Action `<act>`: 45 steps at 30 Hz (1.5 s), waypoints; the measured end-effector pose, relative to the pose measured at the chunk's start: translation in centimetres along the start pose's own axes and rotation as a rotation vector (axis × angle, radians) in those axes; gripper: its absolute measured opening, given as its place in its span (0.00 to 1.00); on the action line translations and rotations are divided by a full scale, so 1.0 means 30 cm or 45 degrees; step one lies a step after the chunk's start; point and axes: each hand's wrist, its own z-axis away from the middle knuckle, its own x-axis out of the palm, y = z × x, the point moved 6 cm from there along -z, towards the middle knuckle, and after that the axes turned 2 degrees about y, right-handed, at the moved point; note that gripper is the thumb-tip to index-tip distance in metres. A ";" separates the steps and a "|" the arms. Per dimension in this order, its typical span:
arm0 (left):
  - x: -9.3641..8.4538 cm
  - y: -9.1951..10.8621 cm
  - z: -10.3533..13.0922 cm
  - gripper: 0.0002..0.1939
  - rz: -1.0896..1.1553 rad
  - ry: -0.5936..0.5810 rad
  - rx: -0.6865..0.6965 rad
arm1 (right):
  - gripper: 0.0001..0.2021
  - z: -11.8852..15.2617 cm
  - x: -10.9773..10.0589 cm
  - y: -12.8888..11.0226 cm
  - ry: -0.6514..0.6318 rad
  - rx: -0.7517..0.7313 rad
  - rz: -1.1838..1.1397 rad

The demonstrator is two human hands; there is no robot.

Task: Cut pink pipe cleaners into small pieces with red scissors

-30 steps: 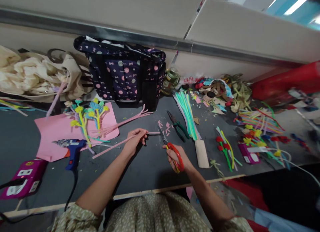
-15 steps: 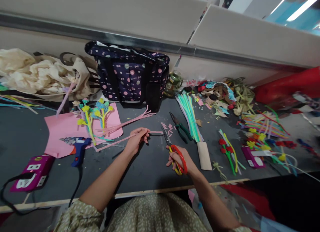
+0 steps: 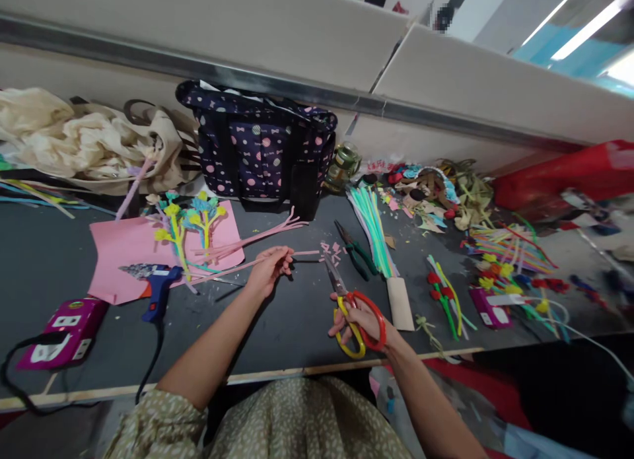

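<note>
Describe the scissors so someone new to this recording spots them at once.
Find the large dark patterned bag at the back, then come down and right to the person's right hand. It holds the scissors. One handle loop is red, the other yellow, unlike the green-handled pliers lying beyond.

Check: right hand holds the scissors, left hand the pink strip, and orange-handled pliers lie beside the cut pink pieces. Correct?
No: the head view shows dark green handles, not orange. Right hand holds the scissors, left hand the pink strip; the pliers lie beside the cut pink pieces.
</note>
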 end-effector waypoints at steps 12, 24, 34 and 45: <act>-0.004 -0.005 -0.007 0.14 0.019 -0.027 0.004 | 0.25 0.001 0.015 0.004 -0.055 0.071 0.112; -0.002 -0.013 -0.008 0.15 0.014 -0.029 -0.013 | 0.26 -0.025 -0.021 -0.086 0.108 -0.047 0.090; -0.012 -0.014 -0.016 0.15 0.025 -0.033 -0.017 | 0.27 -0.050 -0.028 -0.106 0.175 -0.027 0.104; -0.008 -0.010 -0.016 0.14 0.036 -0.024 -0.018 | 0.27 -0.007 -0.033 -0.041 0.070 0.043 0.083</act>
